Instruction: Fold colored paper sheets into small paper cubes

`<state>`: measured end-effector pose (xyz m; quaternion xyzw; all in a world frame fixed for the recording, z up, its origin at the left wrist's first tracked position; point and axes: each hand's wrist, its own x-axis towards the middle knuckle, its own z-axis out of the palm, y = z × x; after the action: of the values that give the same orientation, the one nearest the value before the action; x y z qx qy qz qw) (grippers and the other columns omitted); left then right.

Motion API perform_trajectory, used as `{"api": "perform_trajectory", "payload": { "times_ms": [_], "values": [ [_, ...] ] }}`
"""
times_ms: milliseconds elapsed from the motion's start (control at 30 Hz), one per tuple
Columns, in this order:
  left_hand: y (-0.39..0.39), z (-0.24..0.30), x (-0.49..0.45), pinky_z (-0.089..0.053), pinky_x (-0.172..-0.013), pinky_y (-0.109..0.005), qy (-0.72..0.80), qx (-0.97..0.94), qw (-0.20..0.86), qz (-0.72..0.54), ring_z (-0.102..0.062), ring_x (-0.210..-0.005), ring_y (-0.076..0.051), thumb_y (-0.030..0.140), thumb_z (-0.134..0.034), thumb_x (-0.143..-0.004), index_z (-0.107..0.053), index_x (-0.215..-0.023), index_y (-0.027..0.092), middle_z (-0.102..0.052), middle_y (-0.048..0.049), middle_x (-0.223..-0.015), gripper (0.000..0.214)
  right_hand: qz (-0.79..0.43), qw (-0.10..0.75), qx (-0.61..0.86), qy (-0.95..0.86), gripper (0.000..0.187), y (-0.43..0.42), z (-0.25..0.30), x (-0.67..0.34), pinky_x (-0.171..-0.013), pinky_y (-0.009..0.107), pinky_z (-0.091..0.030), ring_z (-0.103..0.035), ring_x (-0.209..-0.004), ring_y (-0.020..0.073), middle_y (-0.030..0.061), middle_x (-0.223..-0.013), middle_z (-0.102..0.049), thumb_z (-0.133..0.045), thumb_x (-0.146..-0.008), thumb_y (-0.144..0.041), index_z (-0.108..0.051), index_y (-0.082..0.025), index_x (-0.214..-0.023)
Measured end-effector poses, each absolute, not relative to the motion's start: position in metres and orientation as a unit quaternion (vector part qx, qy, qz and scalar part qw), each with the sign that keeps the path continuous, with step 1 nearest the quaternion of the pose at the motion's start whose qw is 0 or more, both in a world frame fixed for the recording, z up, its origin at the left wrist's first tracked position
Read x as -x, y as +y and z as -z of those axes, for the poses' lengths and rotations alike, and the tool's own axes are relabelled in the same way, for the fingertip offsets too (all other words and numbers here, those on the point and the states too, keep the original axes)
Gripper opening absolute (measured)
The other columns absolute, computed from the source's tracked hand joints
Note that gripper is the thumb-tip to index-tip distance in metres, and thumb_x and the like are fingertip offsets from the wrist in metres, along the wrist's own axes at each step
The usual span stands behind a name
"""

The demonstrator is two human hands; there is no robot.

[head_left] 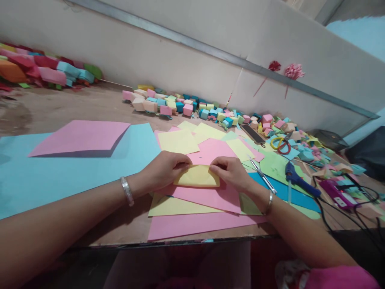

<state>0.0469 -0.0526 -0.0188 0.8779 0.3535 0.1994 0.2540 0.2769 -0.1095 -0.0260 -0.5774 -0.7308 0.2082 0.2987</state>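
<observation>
Between my two hands is a small folded sheet of yellow paper [197,176], its crease side toward me. My left hand [165,170] pinches its left top corner, thumb and fingers together. At the opposite corner my right hand [230,170] grips the paper the same way. Under it lie overlapping pink sheets [210,196] and yellow sheets [183,206]. Just beyond my hands are more loose squares, among them a pale yellow sheet [178,140]. A utility knife [264,176] rests to the right of my right hand.
On the left, a pink sheet [81,136] lies on large light-blue paper [132,152]. Folded paper blocks [188,109] line the wall. To the right are a phone [252,133], scissors [282,144], a blue glue gun [300,180] and a purple power strip [338,194] with cables.
</observation>
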Motion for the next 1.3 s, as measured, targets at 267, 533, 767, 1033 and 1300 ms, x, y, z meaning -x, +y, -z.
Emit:
{"api": "perform_trajectory", "payload": {
  "times_ms": [267, 533, 767, 1033, 1300],
  "values": [
    [-0.048, 0.026, -0.048, -0.042, -0.066, -0.027, 0.353, -0.897, 0.183, -0.195, -0.059, -0.075, -0.017, 0.019, -0.054, -0.082, -0.074, -0.078, 0.018, -0.066, -0.0047, -0.079, 0.02, -0.096, 0.253, 0.564, -0.78, 0.015, -0.108, 0.035, -0.271, -0.064, 0.027, -0.038, -0.053, -0.069, 0.0145, 0.0023, -0.07, -0.063, -0.058, -0.083, -0.017, -0.063, -0.019, -0.069],
    [-0.04, 0.039, -0.049, -0.039, -0.068, -0.028, 0.302, -0.919, 0.098, -0.235, -0.054, -0.08, -0.018, 0.018, -0.059, -0.083, -0.073, -0.085, 0.023, -0.063, -0.004, -0.084, 0.014, -0.086, 0.26, 0.567, -0.777, 0.011, -0.103, 0.041, -0.271, -0.068, 0.029, -0.04, -0.054, -0.071, 0.0153, 0.0017, -0.073, -0.063, -0.063, -0.082, -0.018, -0.062, -0.02, -0.072],
    [-0.038, 0.031, -0.049, -0.038, -0.082, -0.034, 0.208, -0.959, 0.015, -0.191, -0.054, -0.101, -0.022, 0.015, -0.055, -0.087, -0.074, -0.091, 0.031, -0.068, -0.002, -0.107, 0.025, -0.073, 0.249, 0.559, -0.787, 0.012, -0.104, 0.042, -0.272, -0.066, 0.029, -0.037, -0.05, -0.069, 0.0151, 0.0011, -0.07, -0.058, -0.062, -0.083, -0.016, -0.062, -0.019, -0.072],
    [-0.04, 0.02, -0.052, -0.037, -0.082, -0.032, 0.174, -0.97, 0.081, -0.151, -0.057, -0.092, -0.018, 0.015, -0.045, -0.089, -0.072, -0.093, 0.025, -0.071, -0.0015, -0.098, 0.028, -0.065, 0.237, 0.557, -0.793, 0.016, -0.103, 0.044, -0.273, -0.066, 0.029, -0.037, -0.05, -0.07, 0.0157, 0.0012, -0.068, -0.056, -0.061, -0.085, -0.018, -0.062, -0.019, -0.069],
    [-0.04, 0.022, -0.051, -0.031, -0.081, -0.035, 0.185, -0.975, 0.032, -0.115, -0.054, -0.098, -0.021, 0.021, -0.044, -0.092, -0.07, -0.104, 0.031, -0.068, -0.0003, -0.104, 0.03, -0.004, 0.245, 0.553, -0.797, 0.016, -0.104, 0.039, -0.274, -0.074, 0.034, -0.039, -0.05, -0.083, 0.0204, 0.0072, -0.085, -0.06, -0.057, -0.089, -0.024, -0.071, -0.021, -0.081]
  ]
}}
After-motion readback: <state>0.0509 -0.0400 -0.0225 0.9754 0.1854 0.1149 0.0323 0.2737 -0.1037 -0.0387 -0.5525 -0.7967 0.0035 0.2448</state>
